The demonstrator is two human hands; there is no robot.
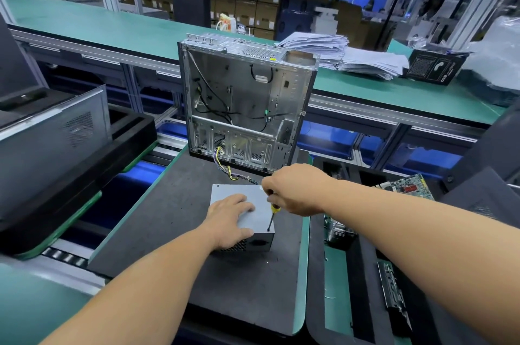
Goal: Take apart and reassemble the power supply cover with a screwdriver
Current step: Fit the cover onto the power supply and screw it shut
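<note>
**Factory line counter: screwdriver set on a corner screw of the power supply cover**

Setting: an assembly hall with green-topped conveyor lines and stacked cartons behind glass. On the dark foam-padded counter [157, 221] lies the work.

Grip: the right hand [295, 190] is clenched around the handle of a slim screwdriver with a yellow collar and dark steel shaft [271, 218], held nearly upright. Its tip meets the near right corner of the grey sheet-metal power supply box [260, 215]. The left hand [229, 216] lies flat, fingers spread, on the box's top cover; it grasps nothing and only presses the box down.

Surroundings: a bundle of yellow, black and purple wires [229, 171] runs from the far side of the box to the open silver computer chassis [244, 100] standing upright just behind it. A green circuit board [408, 187] lies to the right, well apart. Loose white papers [346, 56] are piled on the far line.

Progress (judged): the cover sits fully on the box, so the work is at a single corner screw. Whether this screw is being loosened or driven home cannot be told; the far left corner appears to show a screw or hole. Lifting the cover, or finishing the remaining corners, is left.
</note>
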